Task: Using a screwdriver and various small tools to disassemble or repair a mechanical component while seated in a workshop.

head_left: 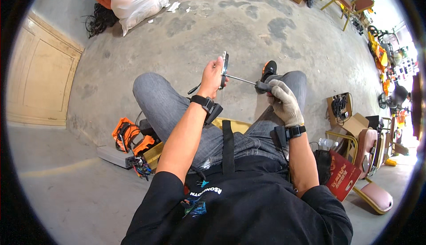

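A seated person held a thin, flat metal plate (225,69) edge-on above the knees, the bare left hand (212,77) clamped on it, thumb on the near face and fingers curled behind. The gloved right hand (280,97) was closed tight around the dark handle of a screwdriver (248,82), whose slim shaft ran level to the plate, its tip meeting the plate's face. Grey concrete floor (222,27) lay beneath. Doing this well likely called for keeping the shaft square to the plate and the left grip steady, so the tip would not slip.
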`<act>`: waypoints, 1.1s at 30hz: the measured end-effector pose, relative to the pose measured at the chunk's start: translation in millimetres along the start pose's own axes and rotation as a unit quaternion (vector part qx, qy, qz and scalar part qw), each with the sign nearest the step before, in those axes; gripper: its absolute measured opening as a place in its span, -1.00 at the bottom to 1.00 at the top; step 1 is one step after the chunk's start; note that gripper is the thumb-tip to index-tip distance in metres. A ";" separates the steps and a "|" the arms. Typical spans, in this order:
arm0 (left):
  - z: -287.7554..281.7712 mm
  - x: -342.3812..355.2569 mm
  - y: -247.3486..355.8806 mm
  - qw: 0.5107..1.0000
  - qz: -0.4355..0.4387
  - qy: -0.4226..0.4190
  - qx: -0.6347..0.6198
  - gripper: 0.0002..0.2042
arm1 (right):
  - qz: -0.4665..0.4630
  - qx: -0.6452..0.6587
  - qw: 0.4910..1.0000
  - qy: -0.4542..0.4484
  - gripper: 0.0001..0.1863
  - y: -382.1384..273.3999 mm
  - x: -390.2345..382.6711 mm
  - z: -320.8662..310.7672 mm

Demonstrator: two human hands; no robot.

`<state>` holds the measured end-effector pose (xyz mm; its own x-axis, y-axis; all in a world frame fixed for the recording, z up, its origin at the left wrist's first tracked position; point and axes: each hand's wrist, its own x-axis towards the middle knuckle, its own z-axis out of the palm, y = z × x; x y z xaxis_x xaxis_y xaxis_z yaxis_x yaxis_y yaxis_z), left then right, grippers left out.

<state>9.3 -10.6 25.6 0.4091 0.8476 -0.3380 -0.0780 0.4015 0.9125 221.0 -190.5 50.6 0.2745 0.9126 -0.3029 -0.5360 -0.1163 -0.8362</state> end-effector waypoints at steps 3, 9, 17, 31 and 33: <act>0.8 -0.2 -0.7 1.000 0.011 -0.005 0.007 -0.54 | 0.001 0.014 1.000 0.004 -0.68 0.5 0.2 -1.4; 1.1 3.9 -2.8 1.000 0.018 -0.008 0.019 -0.55 | -0.002 0.004 1.000 0.024 -0.66 -4.6 -2.2 10.9; -6.4 4.2 -9.8 0.999 0.022 0.020 0.014 -0.56 | 0.047 -0.033 0.998 0.030 -0.69 -7.1 2.1 20.0; 3.3 4.0 -5.5 0.998 0.054 0.022 0.029 -0.49 | 0.107 -0.012 0.994 0.036 -0.66 -3.5 5.5 6.2; 4.6 5.9 -6.8 0.998 0.059 0.024 0.026 -0.49 | 0.054 -0.019 0.998 0.031 -0.69 -0.8 7.5 7.8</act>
<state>16.4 -10.0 18.5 0.3563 0.9040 -0.2363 -0.0748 0.2797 0.9572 217.3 -180.5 52.6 0.2669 0.8677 -0.4194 -0.5354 -0.2283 -0.8131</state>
